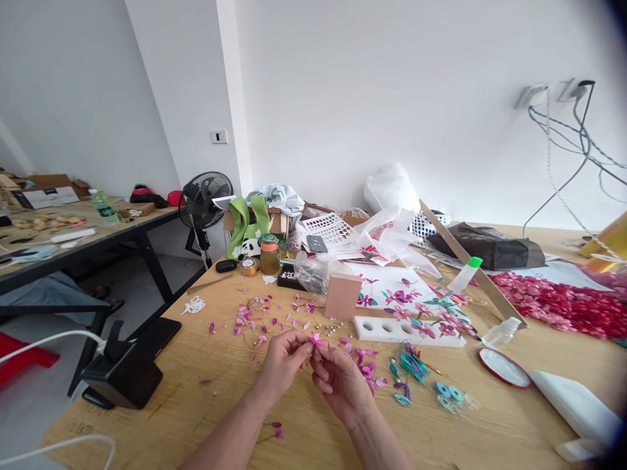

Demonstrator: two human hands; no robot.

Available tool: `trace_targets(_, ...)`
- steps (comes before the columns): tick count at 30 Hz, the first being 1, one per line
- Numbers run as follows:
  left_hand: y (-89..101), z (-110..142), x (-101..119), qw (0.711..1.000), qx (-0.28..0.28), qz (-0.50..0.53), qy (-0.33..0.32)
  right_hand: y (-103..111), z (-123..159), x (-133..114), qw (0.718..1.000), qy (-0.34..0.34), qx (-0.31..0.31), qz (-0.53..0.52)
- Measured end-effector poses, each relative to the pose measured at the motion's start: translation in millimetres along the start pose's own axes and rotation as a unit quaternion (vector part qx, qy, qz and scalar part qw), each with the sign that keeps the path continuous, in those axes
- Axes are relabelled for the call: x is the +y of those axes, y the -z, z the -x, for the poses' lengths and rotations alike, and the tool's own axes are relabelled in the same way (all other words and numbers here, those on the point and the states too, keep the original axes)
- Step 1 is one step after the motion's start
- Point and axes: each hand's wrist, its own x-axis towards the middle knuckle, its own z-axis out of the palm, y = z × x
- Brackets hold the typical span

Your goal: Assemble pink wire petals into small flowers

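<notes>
A small pink flower [317,340] is pinched between the fingertips of both hands, above the middle of the wooden table. My left hand [285,358] comes from the lower left, its thumb and forefinger closed at the flower's left side. From the right, my right hand [340,378] meets it with thumb and forefinger pressed together just below the petals. Whatever stem the flower has is hidden by the fingers. Loose pink petals [252,320] are scattered behind my left hand. A cluster of magenta petals [366,372] lies right beside my right hand.
A white foam block with holes [365,329] holds flower sprigs [424,326] behind my right hand. Teal petals [414,362] and blue thread spools [449,392] lie to the right. A wooden block [343,297] stands behind. At the left edge sits a black box [122,375] with a cable.
</notes>
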Motion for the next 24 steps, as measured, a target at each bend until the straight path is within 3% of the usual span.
trace_targets(7, -0.5, 0, 1, 1.0, 0.022, 0.014, 0.016, -3, -1, -2, 1.0, -0.001, 0.001, 0.029)
trace_targets(15, -0.8, -4, -1, 0.995, 0.084, 0.031, 0.032, 0, -4, 6, 0.994, 0.037, 0.079, 0.068)
trace_targets(19, -0.6, -3, -2, 0.996, 0.083, -0.007, 0.027, -3, -3, 10, 0.986, 0.037, 0.075, 0.145)
trace_targets(24, 2.1, -2, -8, 0.994, 0.082, -0.079, -0.002, -3, -6, 17, 0.953, 0.095, 0.091, 0.273)
